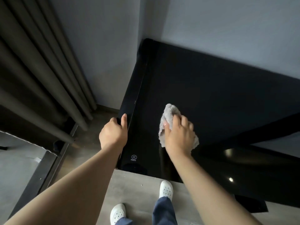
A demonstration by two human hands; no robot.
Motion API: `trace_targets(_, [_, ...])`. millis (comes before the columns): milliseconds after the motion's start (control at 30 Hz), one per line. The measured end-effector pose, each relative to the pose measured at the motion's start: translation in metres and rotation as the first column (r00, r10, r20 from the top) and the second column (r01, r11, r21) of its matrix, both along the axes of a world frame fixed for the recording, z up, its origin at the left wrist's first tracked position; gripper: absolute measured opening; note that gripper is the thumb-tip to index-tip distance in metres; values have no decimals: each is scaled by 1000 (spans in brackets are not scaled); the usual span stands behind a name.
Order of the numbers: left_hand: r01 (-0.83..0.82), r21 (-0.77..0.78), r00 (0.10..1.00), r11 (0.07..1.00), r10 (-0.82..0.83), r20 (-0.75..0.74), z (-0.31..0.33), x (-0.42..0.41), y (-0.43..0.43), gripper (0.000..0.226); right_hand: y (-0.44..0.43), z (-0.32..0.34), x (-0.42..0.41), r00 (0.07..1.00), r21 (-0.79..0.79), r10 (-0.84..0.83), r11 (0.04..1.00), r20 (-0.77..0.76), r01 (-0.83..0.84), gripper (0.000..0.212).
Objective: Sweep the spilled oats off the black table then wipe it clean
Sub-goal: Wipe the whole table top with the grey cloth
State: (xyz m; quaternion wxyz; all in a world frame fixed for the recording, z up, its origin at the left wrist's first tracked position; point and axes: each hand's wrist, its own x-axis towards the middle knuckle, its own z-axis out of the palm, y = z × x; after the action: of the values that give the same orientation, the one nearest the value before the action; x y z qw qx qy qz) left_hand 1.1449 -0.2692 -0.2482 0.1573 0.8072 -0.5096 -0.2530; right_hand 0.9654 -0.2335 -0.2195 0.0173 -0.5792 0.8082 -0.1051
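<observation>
A grey cloth (168, 114) sits on the black table (211, 88), near its left front corner. The right hand (179, 135) lies on top, fingers curled round the cloth. The left hand (112, 133) grips the table's left edge, thumb on top. Dark curtains (40, 70) hang at the left. White shoes (165, 189) stand on the grey floor (138, 181).
</observation>
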Motion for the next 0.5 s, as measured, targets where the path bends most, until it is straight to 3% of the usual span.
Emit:
trace_targets(167, [8, -6, 1000, 1000, -8, -18, 1, 1, 2, 53, 62, 1, 28, 987, -57, 157, 986, 29, -156, 33])
trace_targets(267, [12, -1, 1000, 1000, -12, -23, 1, 1, 2, 54, 93, 12, 27, 934, -19, 261, 964, 244, -264, 16])
trace_targets(367, [15, 11, 999, 1000, -14, -47, 0, 2, 2, 54, 93, 25, 8, 892, -67, 177, 984, 416, -164, 16])
trace_targets(433, [25, 23, 998, 999, -23, -64, 1, 3, 2, 54, 78, 29, -7, 930, -85, 66, 996, 362, -37, 26])
trace_targets(500, [38, 32, 996, 999, -35, -84, 2, 4, 3, 53, 64, 25, -6, 954, 18, -64, 998, 292, 61, 30])
